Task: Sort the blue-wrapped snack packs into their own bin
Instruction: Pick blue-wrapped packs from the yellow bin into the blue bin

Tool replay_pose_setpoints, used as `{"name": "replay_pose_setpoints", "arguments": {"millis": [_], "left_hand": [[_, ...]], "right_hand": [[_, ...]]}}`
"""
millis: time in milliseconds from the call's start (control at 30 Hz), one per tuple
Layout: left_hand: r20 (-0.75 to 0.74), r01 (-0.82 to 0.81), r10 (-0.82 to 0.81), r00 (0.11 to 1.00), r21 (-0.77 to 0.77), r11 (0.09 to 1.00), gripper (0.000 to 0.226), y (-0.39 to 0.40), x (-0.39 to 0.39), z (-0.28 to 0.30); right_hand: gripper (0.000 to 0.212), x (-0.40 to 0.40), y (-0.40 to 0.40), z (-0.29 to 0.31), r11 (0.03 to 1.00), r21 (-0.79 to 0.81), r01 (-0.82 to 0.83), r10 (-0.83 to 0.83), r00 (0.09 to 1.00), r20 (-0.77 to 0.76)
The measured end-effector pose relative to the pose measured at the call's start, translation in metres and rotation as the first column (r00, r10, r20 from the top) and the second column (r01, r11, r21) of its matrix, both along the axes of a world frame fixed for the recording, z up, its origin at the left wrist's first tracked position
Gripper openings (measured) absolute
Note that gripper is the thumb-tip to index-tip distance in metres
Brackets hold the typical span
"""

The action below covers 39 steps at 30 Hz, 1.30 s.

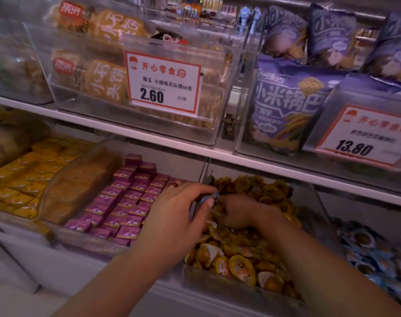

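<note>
My left hand (176, 216) pinches a small blue-wrapped snack pack (208, 198) between thumb and fingers, just above the clear bin of orange-wrapped snacks (240, 287). To its right, my right hand (243, 211) reaches into the same bin, fingers curled down among the orange packs (238, 252); whether it holds one is hidden. A bin of blue-wrapped snack packs (373, 257) sits at the far right on the same lower shelf.
Left of the orange bin is a bin of purple square packs (126, 202), then yellow packs (23, 179). The white upper shelf (149, 136) overhangs closely, carrying clear bins with price tags (164, 82) and purple bags (286, 106).
</note>
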<state>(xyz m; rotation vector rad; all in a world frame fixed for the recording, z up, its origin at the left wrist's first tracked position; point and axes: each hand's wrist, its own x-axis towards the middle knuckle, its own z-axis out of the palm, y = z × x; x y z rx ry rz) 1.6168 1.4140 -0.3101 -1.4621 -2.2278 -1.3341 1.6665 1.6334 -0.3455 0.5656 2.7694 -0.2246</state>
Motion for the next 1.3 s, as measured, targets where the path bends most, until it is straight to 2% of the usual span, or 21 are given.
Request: {"name": "replay_pose_setpoints", "arguments": {"millis": [67,133,233,333,433,467,500,533,567,633,700,767,833,900,967,1000,1067,1133,1300], "left_hand": [[0.008,0.002,-0.002,1.0,-0.006,1.0,0.026,0.0,0.0,0.0],[0.012,0.007,-0.007,1.0,-0.009,1.0,0.025,0.0,0.001,0.0],[0.015,0.006,-0.006,1.0,0.01,1.0,0.026,-0.001,0.002,0.002],[0.025,0.014,-0.015,1.0,0.025,1.0,0.026,-0.002,0.003,0.003],[0.021,0.014,-0.015,1.0,0.055,0.998,0.023,-0.001,0.005,0.004],[0.019,0.012,-0.014,1.0,0.067,0.998,0.022,0.0,0.006,0.004],[0.016,0.012,-0.013,1.0,0.078,0.997,0.022,0.001,0.008,0.005],[0.011,0.012,-0.013,1.0,0.084,0.996,0.022,0.003,0.009,0.005],[0.006,0.012,-0.012,1.0,0.084,0.996,0.022,0.005,0.011,0.005],[-0.005,0.012,-0.011,1.0,0.069,0.998,0.022,0.008,0.014,0.004],[-0.009,0.013,-0.013,1.0,0.042,0.999,0.023,0.011,0.015,0.002],[0.0,0.014,-0.014,1.0,0.021,1.0,0.025,0.012,0.015,-0.001],[-0.006,0.015,-0.015,1.0,0.01,1.0,0.026,0.012,0.013,-0.003],[-0.005,0.017,-0.017,1.0,0.014,1.0,0.026,0.012,0.011,-0.005],[0.009,0.016,-0.016,1.0,0.027,1.0,0.025,0.012,0.008,-0.005],[0.012,0.016,-0.016,1.0,0.026,1.0,0.025,0.012,0.007,-0.006],[0.007,0.02,-0.02,1.0,0.016,1.0,0.025,0.013,0.006,-0.007],[0.003,0.028,-0.028,1.0,0.017,0.999,0.024,0.013,0.005,-0.006],[0.0,0.043,-0.043,0.999,0.034,0.999,0.024,0.011,0.002,-0.004]], "right_hand": [[0.049,-0.005,-0.004,0.003,1.0,0.004,-0.021,0.021,1.0,-0.001],[0.041,-0.006,-0.009,0.001,0.999,-0.023,-0.047,0.045,0.996,-0.071],[0.028,0.0,-0.009,-0.004,0.985,-0.166,-0.038,0.0,0.975,-0.22],[0.013,0.009,-0.006,-0.003,0.935,-0.355,0.018,-0.165,0.906,-0.39],[0.026,0.015,-0.006,0.007,0.832,-0.515,0.207,-0.474,0.747,-0.466],[0.028,0.019,-0.004,0.011,0.79,-0.571,0.222,-0.541,0.69,-0.481],[0.028,0.023,0.0,0.016,0.767,-0.606,0.211,-0.567,0.664,-0.487],[0.031,0.029,0.003,0.022,0.762,-0.613,0.209,-0.565,0.677,-0.471],[0.038,0.035,0.006,0.027,0.78,-0.58,0.236,-0.542,0.717,-0.438],[0.053,0.046,0.012,0.036,0.869,-0.377,0.321,-0.458,0.81,-0.367],[0.039,0.053,0.013,0.038,0.933,-0.144,0.33,-0.36,0.875,-0.324],[0.023,0.054,0.007,0.035,0.968,0.121,0.219,-0.18,0.947,-0.268],[0.015,0.049,-0.001,0.03,0.958,0.274,0.086,-0.01,0.964,-0.267],[0.014,0.037,-0.01,0.028,0.965,0.263,0.021,0.071,0.939,-0.337],[0.021,0.023,-0.02,0.023,0.989,0.146,-0.024,0.077,0.927,-0.368],[0.027,0.016,-0.023,0.018,0.994,0.094,-0.047,0.076,0.94,-0.334],[0.039,0.009,-0.026,0.008,0.998,0.051,-0.039,0.047,0.986,-0.162],[0.042,0.005,-0.025,0.003,1.0,0.022,-0.009,0.011,0.997,-0.076],[0.034,0.003,-0.025,0.006,0.998,-0.058,-0.04,0.027,0.978,-0.208]]}}
